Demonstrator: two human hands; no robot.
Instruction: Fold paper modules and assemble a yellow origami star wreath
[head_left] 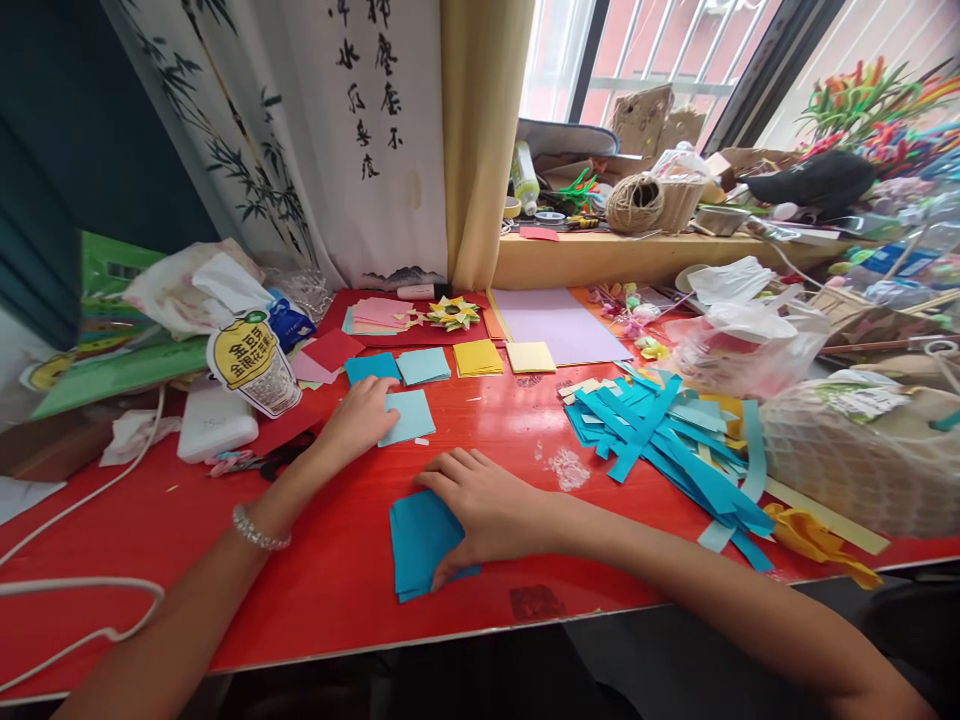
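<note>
My right hand [491, 510] lies flat, fingers spread, on a stack of dark blue paper squares [418, 548] near the front of the red table [315, 580]. My left hand [360, 415], with a bracelet on the wrist, reaches further in and rests its fingers on the edge of a light blue paper square [411, 417]. More small stacks lie beyond: dark blue [371, 367], light blue [424, 364], yellow [478, 357] and pale yellow [530, 356].
A heap of blue paper strips [667, 440] lies right of my hands. A folded paper flower [452, 313], pink sheets [382, 314] and a lilac sheet [559, 322] sit at the back. Scissors [262, 462], a white box [214, 422] and cables are at left; bags crowd the right.
</note>
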